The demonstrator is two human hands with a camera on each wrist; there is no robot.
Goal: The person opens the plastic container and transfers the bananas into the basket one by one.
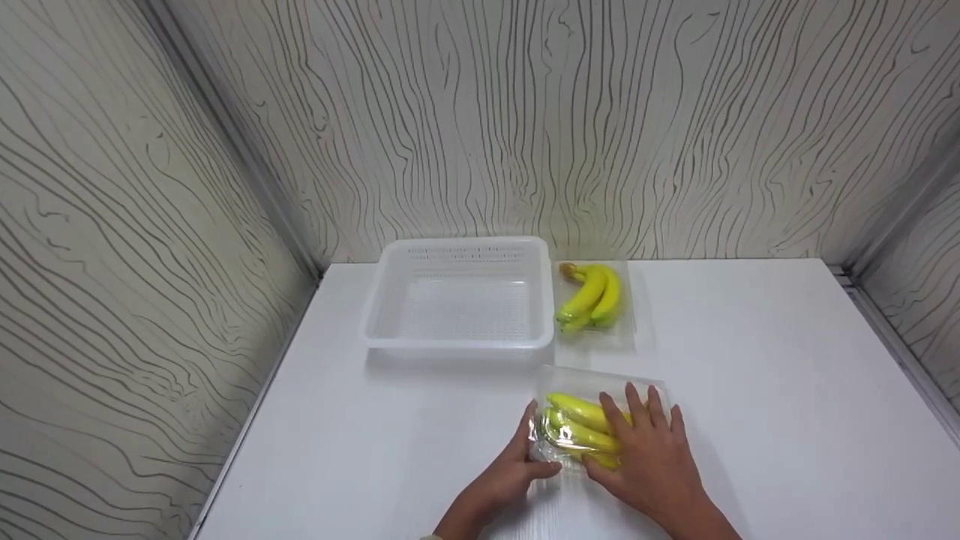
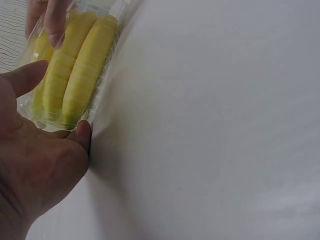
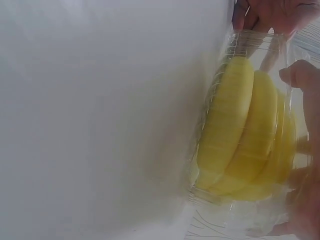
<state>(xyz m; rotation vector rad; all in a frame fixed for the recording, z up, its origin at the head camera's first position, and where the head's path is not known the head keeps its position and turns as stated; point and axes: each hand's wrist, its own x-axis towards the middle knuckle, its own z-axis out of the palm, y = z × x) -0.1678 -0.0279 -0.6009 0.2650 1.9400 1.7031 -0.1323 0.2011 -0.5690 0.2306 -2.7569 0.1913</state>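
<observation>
A clear plastic box [image 1: 600, 376] holding yellow bananas [image 2: 85, 65] lies on the table near the front, right of centre. My left hand [image 1: 504, 476] stands at the box's left end in the head view, its fingers straight along that end and its thumb near the front corner. Spread across the right part of the lid lies my right hand [image 1: 652, 454], covering some of the fruit; its thumb points toward the near side. From the right wrist, the bananas [image 3: 240, 120] show through the ribbed plastic wall, with my left fingers [image 3: 240, 15] beyond the far end.
A white perforated basket [image 1: 459, 346] stands at the back, left of centre. Touching its right side in the head view is a second clear box [image 1: 621, 334] of bananas [image 1: 589, 296]. Wood-grain patterned panels [image 1: 465, 127] rise behind and beside the white table [image 1: 787, 375].
</observation>
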